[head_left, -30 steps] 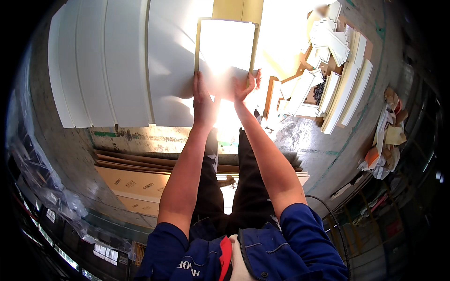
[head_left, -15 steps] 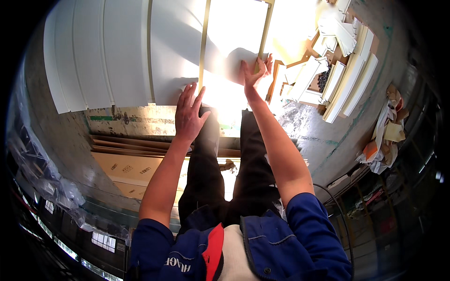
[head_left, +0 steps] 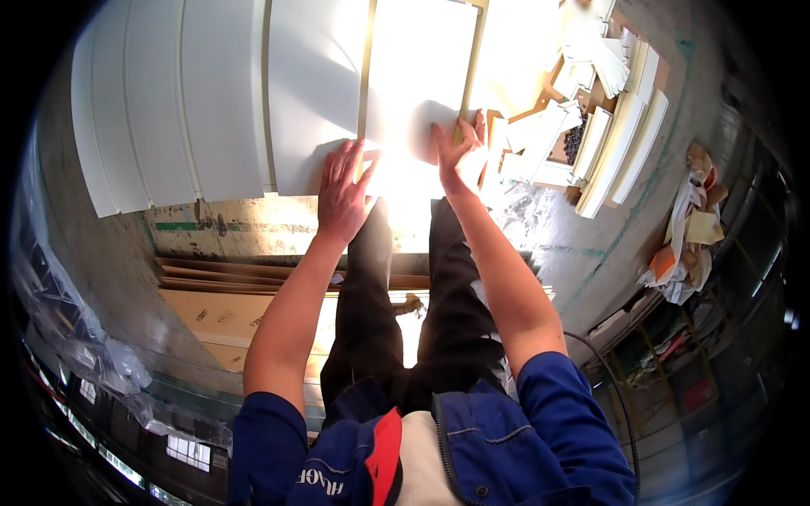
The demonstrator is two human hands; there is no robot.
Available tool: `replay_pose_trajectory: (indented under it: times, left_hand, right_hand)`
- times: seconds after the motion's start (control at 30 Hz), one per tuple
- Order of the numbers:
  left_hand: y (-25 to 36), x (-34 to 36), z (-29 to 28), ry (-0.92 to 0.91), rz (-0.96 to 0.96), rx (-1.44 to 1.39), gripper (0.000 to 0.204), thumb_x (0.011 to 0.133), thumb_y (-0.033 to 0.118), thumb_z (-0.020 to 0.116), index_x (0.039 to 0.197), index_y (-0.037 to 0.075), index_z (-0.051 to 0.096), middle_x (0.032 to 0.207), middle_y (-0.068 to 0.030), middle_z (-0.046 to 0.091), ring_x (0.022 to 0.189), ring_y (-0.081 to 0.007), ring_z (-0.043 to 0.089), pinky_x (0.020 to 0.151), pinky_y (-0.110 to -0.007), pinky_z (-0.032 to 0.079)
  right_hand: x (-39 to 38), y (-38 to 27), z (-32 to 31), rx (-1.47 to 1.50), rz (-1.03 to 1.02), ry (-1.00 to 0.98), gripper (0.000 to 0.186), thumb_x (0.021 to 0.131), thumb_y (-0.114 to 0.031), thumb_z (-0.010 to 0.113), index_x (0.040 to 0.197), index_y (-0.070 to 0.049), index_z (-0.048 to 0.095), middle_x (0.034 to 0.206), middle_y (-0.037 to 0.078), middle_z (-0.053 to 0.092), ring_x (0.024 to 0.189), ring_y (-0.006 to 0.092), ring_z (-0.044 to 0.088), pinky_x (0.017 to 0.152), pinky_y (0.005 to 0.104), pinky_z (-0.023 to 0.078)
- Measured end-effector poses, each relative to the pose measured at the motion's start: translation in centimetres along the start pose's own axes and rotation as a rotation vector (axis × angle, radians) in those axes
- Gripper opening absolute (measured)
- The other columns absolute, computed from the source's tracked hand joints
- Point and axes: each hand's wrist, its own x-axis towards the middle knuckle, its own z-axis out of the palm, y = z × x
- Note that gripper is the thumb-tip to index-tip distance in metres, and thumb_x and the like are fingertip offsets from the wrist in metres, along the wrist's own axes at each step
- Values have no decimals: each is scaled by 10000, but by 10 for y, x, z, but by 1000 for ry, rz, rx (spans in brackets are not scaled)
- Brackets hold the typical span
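A long white panel [head_left: 422, 67] with a pale wooden edge lies in bright sun ahead of me, beside a row of other white panels [head_left: 219, 93]. My left hand [head_left: 344, 192] lies flat, fingers spread, on the near end of the neighbouring white panel by the seam. My right hand [head_left: 458, 150] presses on the near right corner of the sunlit panel, fingers curled over its wooden edge. My dark trouser legs show below the panel ends.
Several white boards and offcuts are piled at the upper right [head_left: 607, 110]. Flat cardboard sheets [head_left: 228, 312] lie on the concrete floor at left. Crumpled paper and rags [head_left: 688, 244] sit at right. Clear plastic wrap [head_left: 76, 337] hangs at the left rim.
The sunlit panel has slid away from me and settled beside the others. My left hand left its near edge and now rests flat on the neighbouring panel; the right stays on its corner.
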Motion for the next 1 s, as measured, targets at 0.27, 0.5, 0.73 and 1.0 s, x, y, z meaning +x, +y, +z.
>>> replay_pose_trajectory:
  times: [0.27,0.5,0.73,1.0]
  left_hand:
    - [5,4,-10,-45,-40,-8,816,708,69,819,1452,195,507,1555,-107,373,1437,-316,344,1196,-487,269]
    - [6,5,-9,-56,-58,-23,781,725,71,793,1444,193,514,1576,-78,355,1456,-277,315,1218,-463,242]
    - [9,6,-12,-62,-63,-20,795,719,61,793,1449,196,510,1574,-81,361,1453,-280,322,1216,-463,246]
    - [9,7,-9,-75,-70,-13,792,730,65,790,1455,204,503,1584,-80,341,1459,-276,316,1216,-471,245]
  right_hand:
    - [0,2,6,85,56,13,530,854,-307,749,1161,108,630,1445,380,407,1391,446,391,1145,459,336]
    - [0,13,15,117,28,55,521,848,-305,759,1143,108,637,1439,392,405,1388,450,393,1150,450,331]
    - [-2,14,17,114,24,93,433,814,-232,788,1049,101,644,1409,379,453,1382,431,420,1148,463,341]
    - [0,23,22,114,-50,117,491,824,-283,786,1091,105,645,1387,411,445,1353,463,433,1127,459,369]
